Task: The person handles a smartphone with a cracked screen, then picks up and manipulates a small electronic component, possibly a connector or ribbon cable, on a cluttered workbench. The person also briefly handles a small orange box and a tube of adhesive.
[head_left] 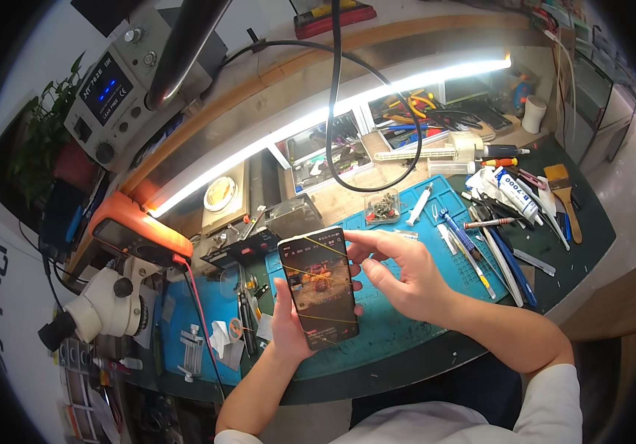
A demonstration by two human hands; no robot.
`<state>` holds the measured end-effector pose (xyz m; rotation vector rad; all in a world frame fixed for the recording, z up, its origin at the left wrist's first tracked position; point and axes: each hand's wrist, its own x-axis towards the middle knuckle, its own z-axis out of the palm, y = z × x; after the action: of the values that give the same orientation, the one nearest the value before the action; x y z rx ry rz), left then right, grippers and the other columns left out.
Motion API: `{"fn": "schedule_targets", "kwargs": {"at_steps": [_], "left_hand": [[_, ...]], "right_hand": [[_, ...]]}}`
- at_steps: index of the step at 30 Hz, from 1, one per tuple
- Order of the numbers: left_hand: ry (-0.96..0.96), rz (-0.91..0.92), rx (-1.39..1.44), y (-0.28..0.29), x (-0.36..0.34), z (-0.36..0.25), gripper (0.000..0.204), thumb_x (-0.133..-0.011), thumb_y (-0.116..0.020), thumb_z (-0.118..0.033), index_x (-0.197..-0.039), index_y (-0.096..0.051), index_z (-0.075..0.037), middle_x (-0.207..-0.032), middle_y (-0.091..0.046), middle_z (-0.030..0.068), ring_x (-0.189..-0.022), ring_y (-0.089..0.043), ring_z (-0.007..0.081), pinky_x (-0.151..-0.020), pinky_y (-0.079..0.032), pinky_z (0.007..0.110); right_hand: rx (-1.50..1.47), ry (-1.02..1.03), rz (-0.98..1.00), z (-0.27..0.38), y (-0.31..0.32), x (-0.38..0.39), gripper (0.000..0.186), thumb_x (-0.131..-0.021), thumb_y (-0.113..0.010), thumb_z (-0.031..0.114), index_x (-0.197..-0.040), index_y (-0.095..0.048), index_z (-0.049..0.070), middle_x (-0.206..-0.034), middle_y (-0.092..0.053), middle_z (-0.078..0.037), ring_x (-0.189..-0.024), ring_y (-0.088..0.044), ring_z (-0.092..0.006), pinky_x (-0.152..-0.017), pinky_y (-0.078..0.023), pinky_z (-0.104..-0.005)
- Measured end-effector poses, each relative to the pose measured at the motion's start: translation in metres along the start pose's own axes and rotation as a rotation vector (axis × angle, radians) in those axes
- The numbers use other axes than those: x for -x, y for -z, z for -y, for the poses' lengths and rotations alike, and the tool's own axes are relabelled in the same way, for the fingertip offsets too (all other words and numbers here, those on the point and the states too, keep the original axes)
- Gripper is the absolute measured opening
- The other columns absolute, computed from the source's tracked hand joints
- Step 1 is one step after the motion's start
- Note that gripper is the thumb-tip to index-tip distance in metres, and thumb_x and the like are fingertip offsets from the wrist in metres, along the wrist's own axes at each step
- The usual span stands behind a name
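My left hand [288, 325] holds a black smartphone [318, 287] upright from below, over the blue work mat [384, 325]. The phone's screen is lit and thin yellow rubber bands cross it diagonally. My right hand [399, 277] is beside the phone's right edge, its thumb and fingers touching the upper right side of the phone near a band.
A white microscope [107, 303] stands at the left with an orange meter [140, 237] behind it. Tweezers, screwdrivers and glue tubes [514, 192] lie on the mat at the right. A small clear box of parts [382, 207] sits behind the phone. A light bar [332, 111] glows above.
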<state>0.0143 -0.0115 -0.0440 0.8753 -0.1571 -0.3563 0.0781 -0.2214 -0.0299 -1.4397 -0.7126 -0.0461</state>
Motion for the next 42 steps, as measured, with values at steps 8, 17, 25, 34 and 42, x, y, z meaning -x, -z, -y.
{"fn": "schedule_targets", "kwargs": {"at_steps": [8, 17, 25, 34, 42], "left_hand": [[-0.019, 0.083, 0.014, 0.009, 0.001, 0.003, 0.105, -0.088, -0.047, -0.083, -0.156, -0.033, -0.004, -0.149, -0.048, 0.0190, -0.119, -0.059, 0.0332, -0.094, -0.056, 0.045], [0.005, 0.000, 0.062, 0.003, 0.001, 0.003, 0.104, -0.089, -0.042, -0.084, -0.155, -0.035, -0.004, -0.145, -0.052, 0.0193, -0.121, -0.059, 0.0336, -0.093, -0.058, 0.047], [-0.061, -0.030, 0.165, 0.004, 0.001, 0.003, 0.100, -0.092, -0.032, -0.084, -0.152, -0.039, -0.004, -0.139, -0.056, 0.0189, -0.120, -0.061, 0.0312, -0.096, -0.056, 0.050], [-0.084, -0.029, 0.045, 0.007, 0.001, 0.004, 0.099, -0.093, -0.032, -0.083, -0.150, -0.042, -0.004, -0.139, -0.057, 0.0180, -0.122, -0.060, 0.0302, -0.100, -0.054, 0.049], [-0.079, -0.125, -0.048, -0.003, 0.002, 0.002, 0.099, -0.093, -0.031, -0.084, -0.150, -0.042, -0.004, -0.140, -0.057, 0.0166, -0.123, -0.060, 0.0284, -0.102, -0.053, 0.046]], "right_hand": [[0.059, 0.143, -0.024, -0.002, 0.000, 0.002, 0.038, -0.093, -0.058, 0.000, -0.131, -0.063, 0.001, -0.101, -0.073, -0.015, -0.081, -0.071, -0.0205, -0.075, -0.056, -0.0335], [0.062, 0.098, -0.027, -0.002, 0.000, 0.001, 0.036, -0.093, -0.058, 0.000, -0.128, -0.065, 0.000, -0.099, -0.073, -0.014, -0.081, -0.071, -0.0194, -0.074, -0.056, -0.0321], [0.029, -0.007, 0.061, 0.010, -0.005, 0.004, 0.036, -0.092, -0.059, 0.000, -0.128, -0.066, -0.001, -0.109, -0.071, -0.016, -0.087, -0.072, -0.0221, -0.076, -0.058, -0.0342], [0.206, 0.119, 0.057, -0.002, -0.006, 0.006, 0.037, -0.087, -0.065, 0.005, -0.123, -0.067, -0.002, -0.114, -0.069, -0.018, -0.103, -0.067, -0.0344, -0.090, -0.054, -0.0405], [0.164, 0.081, 0.045, -0.001, -0.008, 0.007, 0.037, -0.087, -0.065, 0.005, -0.124, -0.067, -0.001, -0.112, -0.071, -0.017, -0.101, -0.067, -0.0339, -0.088, -0.054, -0.0398]]}}
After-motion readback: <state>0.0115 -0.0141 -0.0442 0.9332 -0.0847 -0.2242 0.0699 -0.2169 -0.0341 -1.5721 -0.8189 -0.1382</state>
